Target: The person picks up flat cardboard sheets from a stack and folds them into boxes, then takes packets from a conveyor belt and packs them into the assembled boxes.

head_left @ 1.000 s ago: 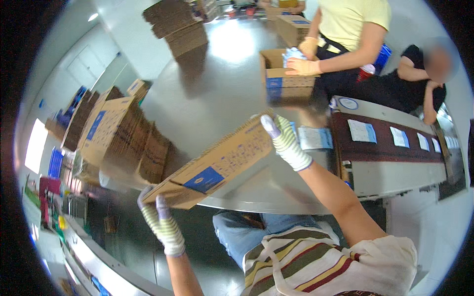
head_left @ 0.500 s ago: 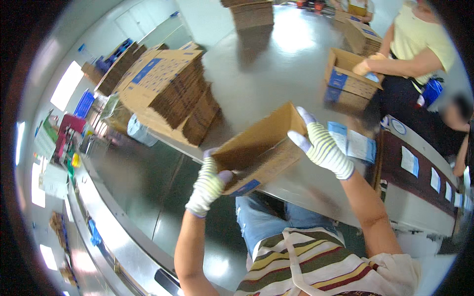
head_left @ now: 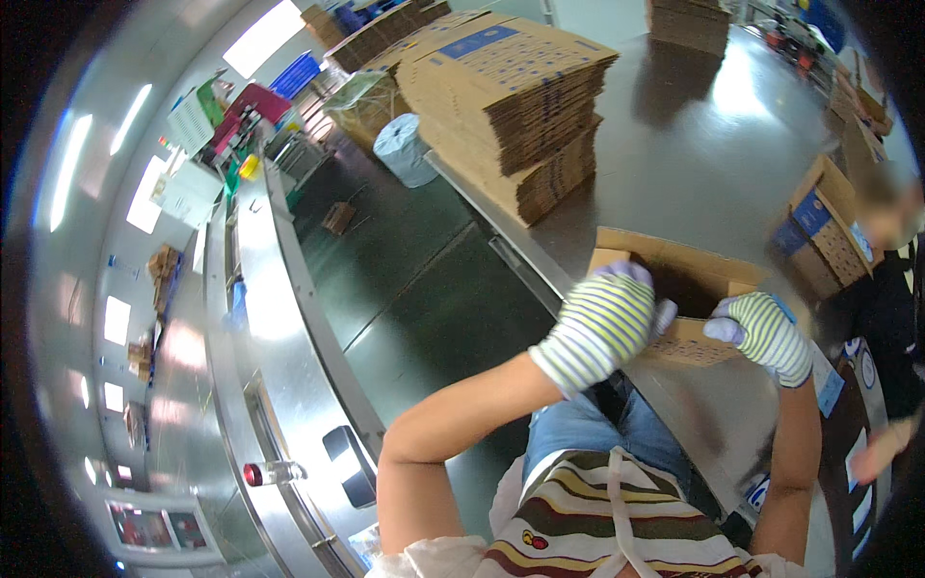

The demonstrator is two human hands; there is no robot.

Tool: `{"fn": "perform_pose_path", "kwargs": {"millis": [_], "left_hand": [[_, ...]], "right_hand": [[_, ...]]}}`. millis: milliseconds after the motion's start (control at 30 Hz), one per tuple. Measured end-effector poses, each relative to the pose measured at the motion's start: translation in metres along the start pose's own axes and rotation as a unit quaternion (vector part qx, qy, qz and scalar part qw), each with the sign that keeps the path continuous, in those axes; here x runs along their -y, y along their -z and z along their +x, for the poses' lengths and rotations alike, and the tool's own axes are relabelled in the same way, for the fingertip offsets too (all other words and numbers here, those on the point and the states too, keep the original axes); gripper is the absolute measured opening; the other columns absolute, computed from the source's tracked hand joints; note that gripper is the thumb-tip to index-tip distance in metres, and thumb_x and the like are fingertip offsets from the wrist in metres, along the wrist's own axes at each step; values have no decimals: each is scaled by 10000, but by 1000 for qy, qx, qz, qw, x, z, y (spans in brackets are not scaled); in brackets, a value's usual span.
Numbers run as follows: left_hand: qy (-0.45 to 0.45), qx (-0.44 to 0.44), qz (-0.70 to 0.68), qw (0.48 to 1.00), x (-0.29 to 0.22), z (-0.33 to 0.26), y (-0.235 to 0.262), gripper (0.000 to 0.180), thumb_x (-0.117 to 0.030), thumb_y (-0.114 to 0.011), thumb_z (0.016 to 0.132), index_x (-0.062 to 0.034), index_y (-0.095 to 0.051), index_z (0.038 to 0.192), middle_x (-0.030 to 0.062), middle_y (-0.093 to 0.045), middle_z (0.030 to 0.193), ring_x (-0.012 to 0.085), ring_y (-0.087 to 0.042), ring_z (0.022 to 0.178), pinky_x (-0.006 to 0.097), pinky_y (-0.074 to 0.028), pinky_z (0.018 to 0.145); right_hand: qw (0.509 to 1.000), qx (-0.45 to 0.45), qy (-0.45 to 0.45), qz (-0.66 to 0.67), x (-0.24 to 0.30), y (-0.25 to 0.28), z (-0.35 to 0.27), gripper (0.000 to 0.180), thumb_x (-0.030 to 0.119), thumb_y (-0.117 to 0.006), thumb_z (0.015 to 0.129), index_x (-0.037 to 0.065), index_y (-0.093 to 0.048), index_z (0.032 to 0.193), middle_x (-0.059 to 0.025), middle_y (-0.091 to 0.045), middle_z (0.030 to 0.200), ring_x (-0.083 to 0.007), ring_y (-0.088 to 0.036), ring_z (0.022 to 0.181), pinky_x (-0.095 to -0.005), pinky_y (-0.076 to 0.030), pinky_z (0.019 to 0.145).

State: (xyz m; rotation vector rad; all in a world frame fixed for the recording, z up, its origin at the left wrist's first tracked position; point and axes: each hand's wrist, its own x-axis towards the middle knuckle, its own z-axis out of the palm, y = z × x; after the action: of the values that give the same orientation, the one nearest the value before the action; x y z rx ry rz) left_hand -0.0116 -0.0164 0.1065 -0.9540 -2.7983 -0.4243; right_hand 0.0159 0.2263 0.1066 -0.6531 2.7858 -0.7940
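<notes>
An open-topped cardboard box (head_left: 701,345) stands near the table's edge in front of me. My left hand (head_left: 607,323), in a striped knit glove, is closed at the box's near left corner, its fingers slightly blurred. At the near right corner, my right hand (head_left: 769,335), gloved alike, grips the wall with its thumb against the near side. The box's inside is dark, and its contents cannot be made out. A bit of light blue shows just behind the right hand; what it is I cannot tell.
Flattened cartons (head_left: 540,106) are stacked high on the metal table (head_left: 665,144), beyond the box. Another open box (head_left: 819,226) sits at the right beside a co-worker. A steel counter (head_left: 279,337) runs along the left. A pale blue roll (head_left: 405,151) stands below the stack.
My view has swung left, so the table and stack appear farther right. The box, earlier tilted between both hands, now sits more level on the table. My left hand has shifted along its near side.
</notes>
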Motion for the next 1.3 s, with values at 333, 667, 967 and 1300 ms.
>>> {"fn": "perform_pose_path", "kwargs": {"millis": [333,667,967,1300], "left_hand": [[-41,53,-81,994,11,50,-51,406,-348,-434,913,-23,-656,813,201,-638,718,367,-628,716,444,-506,680],[-37,58,-10,998,-4,40,-34,286,-308,-499,887,-43,-596,936,185,-648,769,348,-630,746,466,-495,674],[-131,113,53,983,-15,24,-51,734,-465,-716,689,61,-457,1130,236,-601,1004,370,-609,899,437,-484,786],[65,-155,-551,818,20,-5,-25,580,-250,-714,813,11,-424,1241,135,-574,1119,209,-566,953,346,-472,865]], "right_hand": [[919,-269,0,-289,-20,-59,17,327,275,-660,764,73,-643,1021,-98,-612,1035,-288,-539,997,-435,-419,884],[942,-255,-15,-216,-19,-59,26,288,328,-557,834,113,-663,994,-80,-622,1044,-273,-538,1014,-425,-413,902],[951,-258,-62,-162,-12,-51,17,333,347,-579,820,94,-652,1023,-91,-607,1062,-271,-512,1036,-423,-399,937],[879,-467,-74,63,16,-40,-45,746,376,-704,756,-4,-370,1304,-248,-447,1260,-368,-461,1162,-446,-370,1003]]}}
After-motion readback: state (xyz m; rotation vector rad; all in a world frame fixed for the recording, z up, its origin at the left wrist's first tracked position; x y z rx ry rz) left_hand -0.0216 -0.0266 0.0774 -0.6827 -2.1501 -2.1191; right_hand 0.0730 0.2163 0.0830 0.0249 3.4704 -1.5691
